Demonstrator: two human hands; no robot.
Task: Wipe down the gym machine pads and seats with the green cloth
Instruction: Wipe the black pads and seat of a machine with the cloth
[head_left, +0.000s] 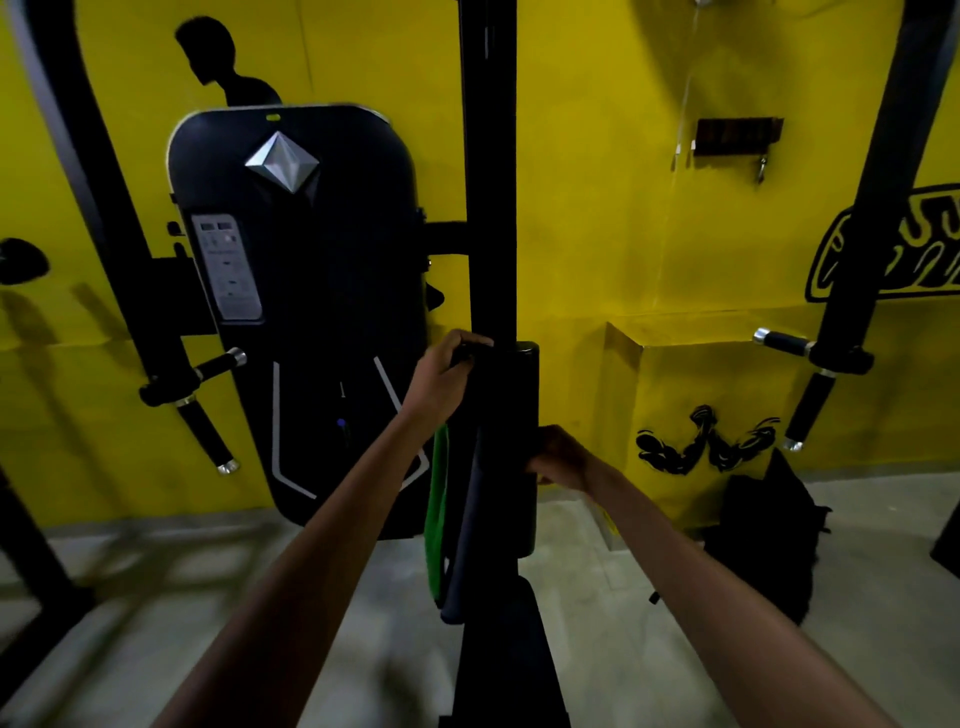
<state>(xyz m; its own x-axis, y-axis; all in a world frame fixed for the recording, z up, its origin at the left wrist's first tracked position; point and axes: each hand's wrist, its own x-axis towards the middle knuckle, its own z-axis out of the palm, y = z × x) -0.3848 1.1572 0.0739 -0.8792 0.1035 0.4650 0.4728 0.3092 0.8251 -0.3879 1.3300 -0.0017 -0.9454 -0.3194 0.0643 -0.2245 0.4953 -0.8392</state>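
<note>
The green cloth (435, 514) looked soft and matt; the long pad (511, 447) on the post looked smooth, black and a bit shiny; the handles (784, 343) had shiny metal ends; the big black cover (322, 291) looked like smooth plastic; the floor (649, 623) looked grey and rough.

A black bag (763, 540) sits on the grey floor (649, 597).

Green cloth (435, 512) hanging beside upright black pad (511, 447)
</note>
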